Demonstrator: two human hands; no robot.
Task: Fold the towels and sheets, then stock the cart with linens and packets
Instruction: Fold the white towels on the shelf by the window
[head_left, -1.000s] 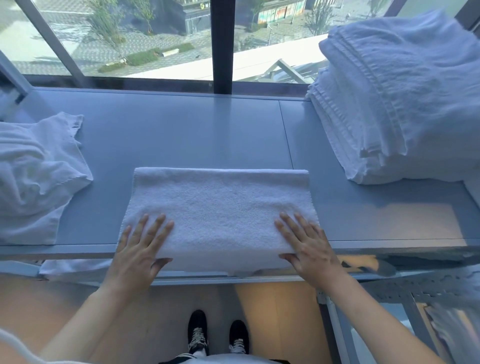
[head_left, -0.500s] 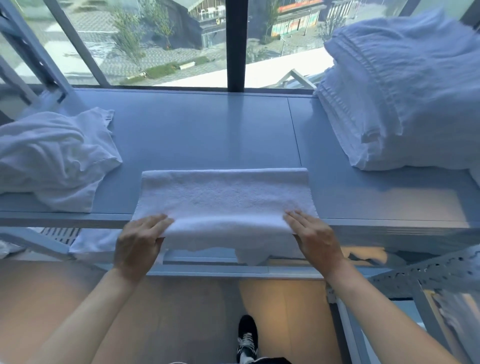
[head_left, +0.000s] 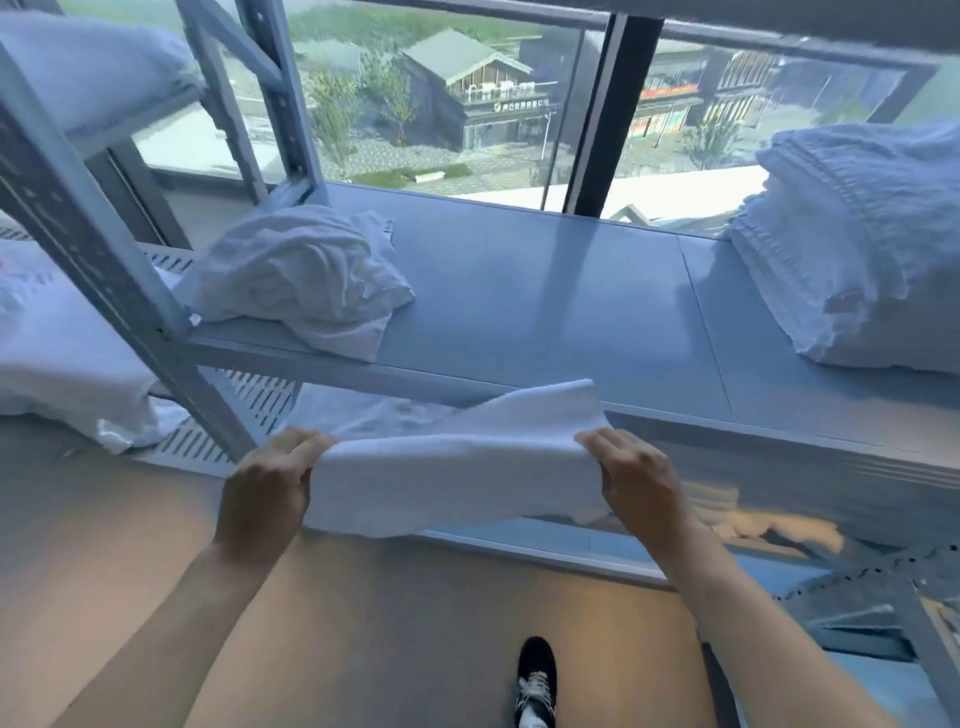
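Folded white terry towel (head_left: 457, 467) was held in air just off front edge of grey metal shelf (head_left: 545, 312); L hand (head_left: 265, 493) & R hand (head_left: 636, 480) each pinched an end, fingers curled round it.

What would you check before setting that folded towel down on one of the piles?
1. Both ends gripped: ok. The left hand and right hand each pinch an end of the folded towel.
2. Towel lifted off the shelf: ok, it hangs in front of the edge.
3. Fold neat: not ok, the far corner flares up and the lower edge sags.
4. Room on the shelf: ok, bare surface lies between the crumpled pile and the folded stack.
5. Folded stack steady: cannot tell, it is partly cut off by the frame.
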